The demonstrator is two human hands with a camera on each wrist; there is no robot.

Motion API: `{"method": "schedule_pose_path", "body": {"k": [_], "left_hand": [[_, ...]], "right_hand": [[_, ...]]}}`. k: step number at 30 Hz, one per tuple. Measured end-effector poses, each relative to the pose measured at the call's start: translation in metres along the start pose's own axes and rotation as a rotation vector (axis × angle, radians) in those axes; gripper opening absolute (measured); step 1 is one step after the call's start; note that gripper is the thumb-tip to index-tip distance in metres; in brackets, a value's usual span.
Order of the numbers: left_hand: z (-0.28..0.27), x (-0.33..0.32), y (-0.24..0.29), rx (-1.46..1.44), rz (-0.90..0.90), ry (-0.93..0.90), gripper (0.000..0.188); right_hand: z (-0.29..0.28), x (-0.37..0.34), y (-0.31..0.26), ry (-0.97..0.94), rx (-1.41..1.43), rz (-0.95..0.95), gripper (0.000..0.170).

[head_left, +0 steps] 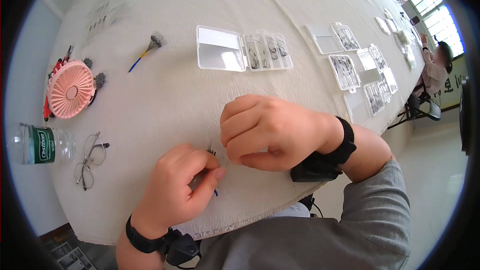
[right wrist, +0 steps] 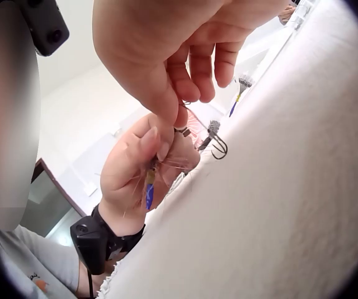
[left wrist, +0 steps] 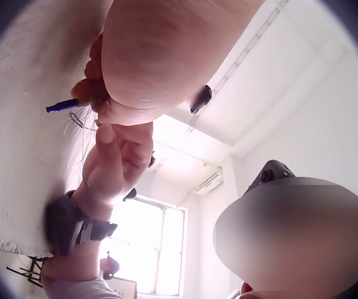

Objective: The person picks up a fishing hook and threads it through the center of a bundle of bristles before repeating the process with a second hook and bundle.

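My left hand (head_left: 175, 185) is near the table's front edge, thumb and forefinger pinching a thin bundle with a blue end (right wrist: 149, 196) and fine strands sticking out of it. Close beside it, my right hand (head_left: 272, 132) has thumb and forefinger pressed together on a thin line, its other fingers loosely bent. Dark curved fish hooks (right wrist: 219, 148) show just past the fingertips in the right wrist view. Both hands' fingertips nearly meet in the left wrist view, where the blue end (left wrist: 62, 106) points out past the left fingers. The palms hide most of the bundle.
Ahead lies an open clear case (head_left: 267, 52) with hooks inside; several similar cases (head_left: 344, 72) are at right. A blue-and-yellow bundle (head_left: 145, 55), pink fan (head_left: 71, 90), water bottle (head_left: 42, 144) and glasses (head_left: 89, 160) lie left. Another person (head_left: 434, 70) sits far right.
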State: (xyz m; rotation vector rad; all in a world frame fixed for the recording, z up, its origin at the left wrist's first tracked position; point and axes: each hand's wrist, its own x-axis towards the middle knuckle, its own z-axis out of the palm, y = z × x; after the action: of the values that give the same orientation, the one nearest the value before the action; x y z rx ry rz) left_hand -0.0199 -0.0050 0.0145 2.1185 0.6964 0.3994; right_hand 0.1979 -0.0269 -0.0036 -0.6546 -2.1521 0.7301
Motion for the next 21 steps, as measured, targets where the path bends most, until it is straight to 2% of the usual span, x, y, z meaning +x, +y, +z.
{"method": "schedule_pose_path", "body": {"k": [8,21], "left_hand": [[-0.0019,0.0013,-0.0062,-0.084,0.006,-0.004,0.008],[-0.0024,-0.0009,-0.0063,-0.097,-0.023,0.015,0.009]], "right_hand": [[-0.0029,0.0007,0.0013,-0.062,-0.064,0.000,0.009],[-0.0035,0.0009,-0.0016,-0.040,-0.133,0.011,0.012]]}}
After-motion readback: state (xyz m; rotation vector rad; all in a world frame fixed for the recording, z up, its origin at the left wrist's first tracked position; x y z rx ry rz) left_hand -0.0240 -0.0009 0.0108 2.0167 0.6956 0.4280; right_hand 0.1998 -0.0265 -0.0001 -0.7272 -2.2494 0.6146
